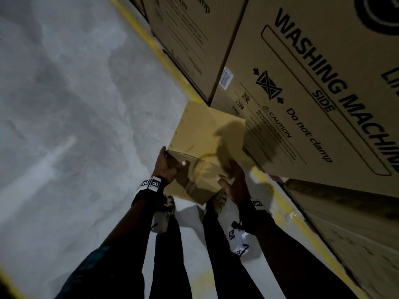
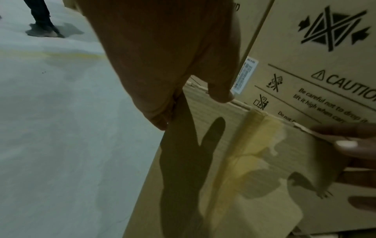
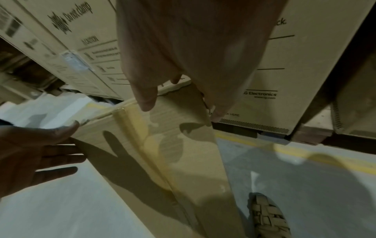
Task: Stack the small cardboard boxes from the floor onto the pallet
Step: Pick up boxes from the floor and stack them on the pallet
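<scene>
Pressing small cardboard box (image 1: 200, 134): outstretched fingers (image 3: 61, 158).

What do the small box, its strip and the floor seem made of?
Box: matte brown cardboard; a frayed edge and faint ribbing show. Strip: glossy, see-through yellowish tape, probably plastic. Floor: smooth, mottled grey, likely concrete.

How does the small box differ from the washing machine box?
The small box is plain, taped; the washing machine box bears black print. The small box is far smaller than the washing machine box. The small box is held in the air; the washing machine box stands. Both are brown cardboard.
</scene>
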